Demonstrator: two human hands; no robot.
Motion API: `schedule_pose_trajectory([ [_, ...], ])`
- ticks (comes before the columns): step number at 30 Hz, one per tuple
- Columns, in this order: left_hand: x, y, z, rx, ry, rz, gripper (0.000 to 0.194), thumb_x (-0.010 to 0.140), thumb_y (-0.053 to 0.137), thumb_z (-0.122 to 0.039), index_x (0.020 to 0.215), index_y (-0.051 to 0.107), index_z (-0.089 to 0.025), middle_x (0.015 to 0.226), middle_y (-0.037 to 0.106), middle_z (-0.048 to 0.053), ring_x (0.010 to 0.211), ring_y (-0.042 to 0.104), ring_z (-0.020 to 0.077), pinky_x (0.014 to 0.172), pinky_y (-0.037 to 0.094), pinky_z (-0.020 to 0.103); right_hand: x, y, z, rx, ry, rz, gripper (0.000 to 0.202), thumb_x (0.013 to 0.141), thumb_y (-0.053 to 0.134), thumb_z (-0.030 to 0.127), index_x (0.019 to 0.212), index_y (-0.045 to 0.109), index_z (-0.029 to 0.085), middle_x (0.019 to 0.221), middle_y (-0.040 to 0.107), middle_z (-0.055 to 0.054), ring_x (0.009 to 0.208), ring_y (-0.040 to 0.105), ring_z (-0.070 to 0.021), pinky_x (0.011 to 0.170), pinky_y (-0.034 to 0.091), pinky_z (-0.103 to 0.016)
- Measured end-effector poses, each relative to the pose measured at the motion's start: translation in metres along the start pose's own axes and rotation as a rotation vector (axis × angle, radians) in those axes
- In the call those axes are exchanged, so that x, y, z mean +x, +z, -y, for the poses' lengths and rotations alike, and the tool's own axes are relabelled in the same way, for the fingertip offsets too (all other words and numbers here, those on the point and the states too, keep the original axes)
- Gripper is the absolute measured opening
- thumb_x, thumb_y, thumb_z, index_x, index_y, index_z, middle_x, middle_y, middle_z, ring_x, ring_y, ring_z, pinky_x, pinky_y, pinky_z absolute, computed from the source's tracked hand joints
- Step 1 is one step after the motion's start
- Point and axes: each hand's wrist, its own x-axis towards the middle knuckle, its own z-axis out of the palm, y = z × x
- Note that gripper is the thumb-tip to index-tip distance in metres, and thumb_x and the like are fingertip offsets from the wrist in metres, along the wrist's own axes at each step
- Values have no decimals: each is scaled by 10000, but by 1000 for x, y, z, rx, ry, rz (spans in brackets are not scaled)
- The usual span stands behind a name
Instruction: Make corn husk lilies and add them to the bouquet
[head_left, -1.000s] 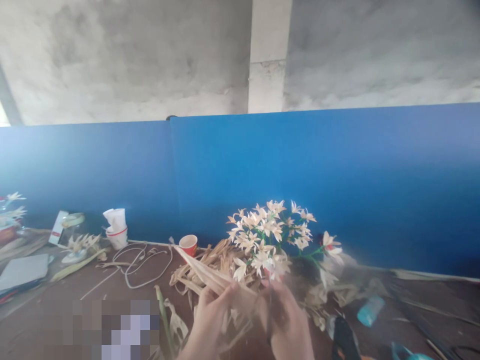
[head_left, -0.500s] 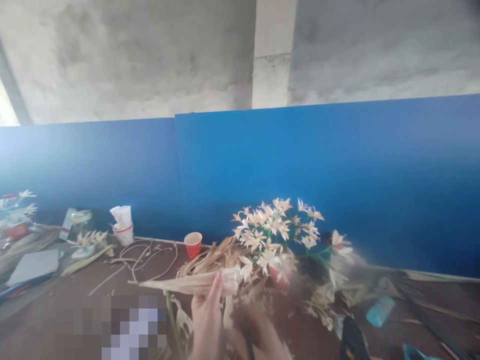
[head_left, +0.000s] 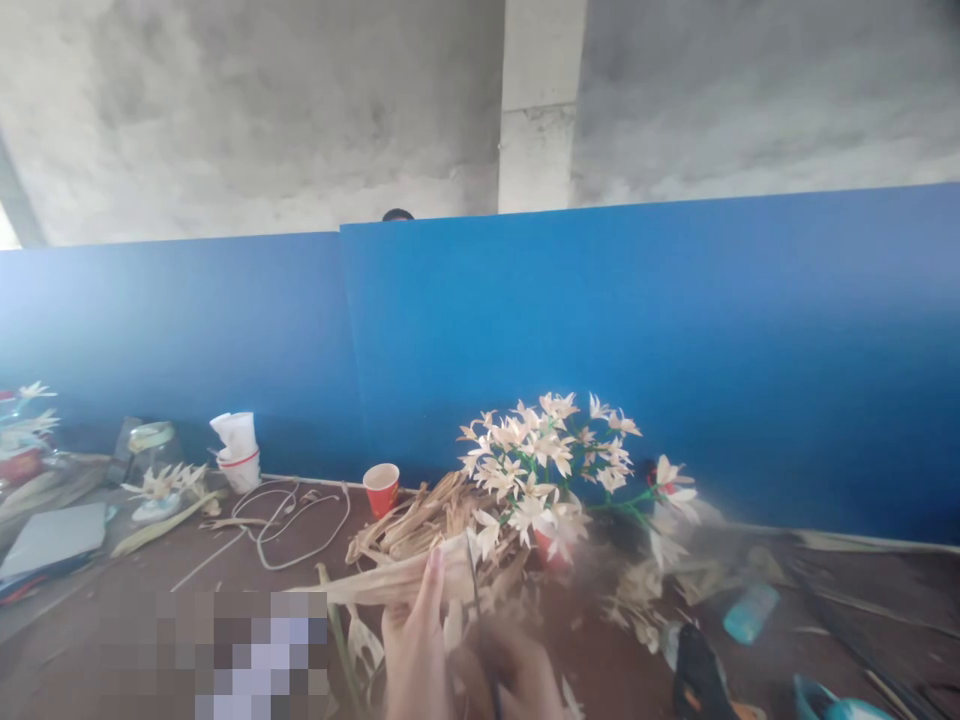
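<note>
A pale dried corn husk (head_left: 375,582) lies across my left hand (head_left: 416,635), pinched between its thumb and fingers, with its narrow end pointing left. My right hand (head_left: 514,670) is closed, somewhat blurred, on a thin dark tool (head_left: 478,590), which looks like scissors. The tool's blade stands upright at the wide right end of the husk. Just behind the hands is a bunch of cream husk flowers (head_left: 544,450) on green stems in a red pot (head_left: 553,550).
A husk pile (head_left: 420,525), red paper cup (head_left: 381,490), white cable (head_left: 300,545) and white cups (head_left: 240,467) line the back. Turquoise (head_left: 751,613) and black (head_left: 697,675) objects lie right. Behind the blue partition (head_left: 637,330), the top of a person's head (head_left: 397,215) shows.
The tool's blade now stands at the husk's wide end, where it was lower and blurred before. The view has shifted slightly, and the top of a head has appeared above the partition.
</note>
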Motion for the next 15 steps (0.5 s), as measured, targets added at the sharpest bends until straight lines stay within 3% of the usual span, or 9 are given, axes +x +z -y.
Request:
schedule_pose_trajectory([
  [7,-6,6,-3,-49,3,55,388,604,738,-389,892,644,-147,736,712,70,843,665,281,708,527,329,1,-6,14,46,63,6,326,578,705,409,575,463,189,448,417,81,364,377,-55,347,288,-158],
  [15,-6,6,-5,-54,-17,30,462,596,741,-399,962,623,-144,759,715,78,822,670,276,670,529,321,3,-12,14,-32,99,28,405,609,655,528,525,456,185,375,403,76,316,397,-66,314,245,-158],
])
